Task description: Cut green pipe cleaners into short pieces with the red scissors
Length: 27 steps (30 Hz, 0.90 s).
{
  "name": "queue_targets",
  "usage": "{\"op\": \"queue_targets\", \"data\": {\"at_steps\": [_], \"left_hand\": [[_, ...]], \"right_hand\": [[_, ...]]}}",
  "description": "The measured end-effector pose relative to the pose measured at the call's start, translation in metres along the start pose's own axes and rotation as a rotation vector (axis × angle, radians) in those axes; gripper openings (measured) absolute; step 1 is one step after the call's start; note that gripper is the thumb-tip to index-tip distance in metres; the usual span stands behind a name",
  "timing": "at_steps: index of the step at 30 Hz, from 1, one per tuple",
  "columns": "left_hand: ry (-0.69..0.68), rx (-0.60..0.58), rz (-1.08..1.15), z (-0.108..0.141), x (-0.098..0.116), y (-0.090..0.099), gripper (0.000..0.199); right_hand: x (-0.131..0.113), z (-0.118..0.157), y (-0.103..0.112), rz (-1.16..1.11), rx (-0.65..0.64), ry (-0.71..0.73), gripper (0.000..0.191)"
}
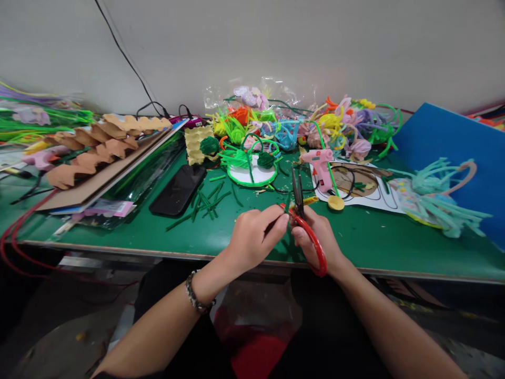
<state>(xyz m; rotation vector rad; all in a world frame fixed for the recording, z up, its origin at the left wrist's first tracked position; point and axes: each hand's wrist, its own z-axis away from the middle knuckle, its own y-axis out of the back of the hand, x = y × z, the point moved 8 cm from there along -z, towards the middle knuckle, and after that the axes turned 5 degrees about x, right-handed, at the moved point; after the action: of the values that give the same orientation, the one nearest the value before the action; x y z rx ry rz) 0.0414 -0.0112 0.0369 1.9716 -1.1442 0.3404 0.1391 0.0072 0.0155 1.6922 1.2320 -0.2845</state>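
Note:
My left hand (256, 234) pinches a short dark green pipe cleaner piece (288, 201) between thumb and fingers, close to the scissors. My right hand (317, 239) is wrapped round the red-handled scissors (320, 255), whose dark blades point up and stand slightly apart. Cut green pieces (207, 204) lie scattered on the table left of my hands. Beyond my hands sits a round white piece edged in bright green (256, 176), with green bundles on it. A pink glue gun (320, 166) rests behind the scissors, near a small yellowish round dish (335, 203).
On the green table (379, 247) a black phone (178, 190) lies left of the cut pieces. Egg-carton strips (92, 160) rest on boards at the left. Colourful pipe cleaner bundles (331, 123) line the back. A blue board (445, 142) leans at the right.

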Motion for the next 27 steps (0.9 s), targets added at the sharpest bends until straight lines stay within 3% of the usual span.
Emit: {"op": "queue_targets", "data": {"at_steps": [4,7,9,12,15,19,21,24,27], "left_hand": [[0.072,-0.009,0.136,-0.001,-0.004,0.001,0.028],[0.271,-0.079,0.42,0.0,-0.016,-0.009,0.026],[0.393,-0.145,0.632,0.002,-0.022,-0.018,0.026],[0.444,-0.236,0.786,0.002,-0.022,-0.026,0.028],[0.419,-0.271,0.508,-0.001,-0.031,-0.017,0.031],[0.335,-0.231,-0.471,-0.007,-0.059,0.013,0.028],[0.361,-0.295,-0.753,-0.005,-0.074,0.017,0.027],[0.291,-0.312,-0.89,-0.005,-0.078,0.012,0.035],[0.13,-0.284,-0.834,-0.007,-0.06,-0.005,0.035]], "right_hand": [[-0.003,0.0,0.001,-0.007,0.01,0.014,0.035],[-0.002,0.0,0.0,-0.027,0.01,-0.014,0.032],[0.003,0.0,0.0,-0.072,0.018,-0.089,0.03],[0.017,0.0,-0.001,-0.188,0.054,-0.271,0.03],[0.028,0.002,-0.001,-0.313,0.122,-0.406,0.031],[0.034,0.001,0.005,-0.402,0.218,-0.435,0.031],[0.033,0.0,0.008,-0.455,0.269,-0.408,0.029],[0.03,-0.001,0.014,-0.529,0.349,-0.368,0.028],[0.03,-0.001,0.017,-0.562,0.384,-0.359,0.027]]}}
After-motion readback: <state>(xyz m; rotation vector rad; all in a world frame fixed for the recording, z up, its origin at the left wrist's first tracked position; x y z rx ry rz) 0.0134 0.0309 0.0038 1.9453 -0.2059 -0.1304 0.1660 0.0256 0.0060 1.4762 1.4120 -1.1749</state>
